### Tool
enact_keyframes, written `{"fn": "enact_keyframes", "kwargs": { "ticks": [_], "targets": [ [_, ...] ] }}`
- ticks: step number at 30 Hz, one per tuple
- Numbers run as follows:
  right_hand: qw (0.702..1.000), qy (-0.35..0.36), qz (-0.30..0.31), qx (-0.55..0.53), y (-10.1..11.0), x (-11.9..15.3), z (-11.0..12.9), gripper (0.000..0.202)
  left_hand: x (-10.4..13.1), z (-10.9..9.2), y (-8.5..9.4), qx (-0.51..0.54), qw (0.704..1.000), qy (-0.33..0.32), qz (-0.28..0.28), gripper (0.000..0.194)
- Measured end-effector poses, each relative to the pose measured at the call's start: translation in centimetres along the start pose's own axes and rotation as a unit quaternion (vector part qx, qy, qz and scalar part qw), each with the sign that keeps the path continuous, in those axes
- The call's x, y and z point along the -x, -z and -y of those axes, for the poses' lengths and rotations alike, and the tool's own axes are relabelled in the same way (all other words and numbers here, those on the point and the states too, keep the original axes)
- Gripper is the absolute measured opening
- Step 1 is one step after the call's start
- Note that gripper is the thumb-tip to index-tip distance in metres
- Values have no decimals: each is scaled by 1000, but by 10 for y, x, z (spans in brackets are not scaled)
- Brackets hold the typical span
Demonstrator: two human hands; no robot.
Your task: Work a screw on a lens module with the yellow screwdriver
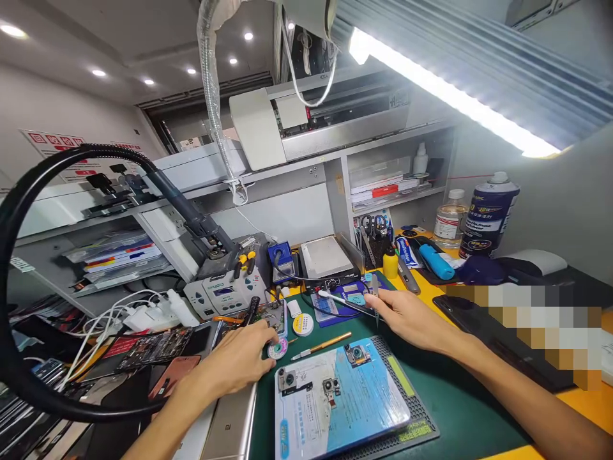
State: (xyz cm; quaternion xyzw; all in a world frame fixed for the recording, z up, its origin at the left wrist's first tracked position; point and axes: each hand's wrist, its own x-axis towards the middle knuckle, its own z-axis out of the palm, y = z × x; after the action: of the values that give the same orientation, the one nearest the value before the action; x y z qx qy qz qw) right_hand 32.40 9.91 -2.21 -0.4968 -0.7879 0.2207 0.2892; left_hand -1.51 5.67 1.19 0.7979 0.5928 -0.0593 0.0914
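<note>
My left hand (pixel 249 351) is at the left of the green mat, its fingers closed around a small round spool (pixel 277 348) with a pink and green label. My right hand (pixel 395 313) pinches metal tweezers (pixel 376 306) that point down over the mat's far side. Between and below my hands lies a blue and white box (pixel 342 402), with small camera modules (pixel 357 354) on top. A gold-handled knife (pixel 320 346) rests just beyond it. A round white tin (pixel 302 324) stands near the spool.
A grey soldering station (pixel 225 291) and a black hose (pixel 7 306) are at the left. Phone parts (pixel 158 348) lie beside my left arm. A yellow bottle (pixel 390 262), a spray can (pixel 488 217) and a black pad (pixel 498 338) are at the right.
</note>
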Motion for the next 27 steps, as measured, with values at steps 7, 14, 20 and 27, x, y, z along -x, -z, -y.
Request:
{"fn": "enact_keyframes", "kwargs": {
  "ticks": [7, 14, 20, 27],
  "targets": [
    [1000, -9, 14, 24, 1, 0, -2, 47, 4, 2, -10, 11, 1000, -10, -16, 28],
    [999, -18, 12, 38, 1, -1, -1, 47, 1, 6, -7, 131, 989, 5, -66, 31],
    [999, -21, 11, 45, 1, -2, 0, 47, -21, 21, -15, 260, 962, 45, -63, 31],
    [998, -27, 10, 48, 1, -1, -2, 47, -39, 27, -29, 289, 947, 116, -79, 24]
  ]
}}
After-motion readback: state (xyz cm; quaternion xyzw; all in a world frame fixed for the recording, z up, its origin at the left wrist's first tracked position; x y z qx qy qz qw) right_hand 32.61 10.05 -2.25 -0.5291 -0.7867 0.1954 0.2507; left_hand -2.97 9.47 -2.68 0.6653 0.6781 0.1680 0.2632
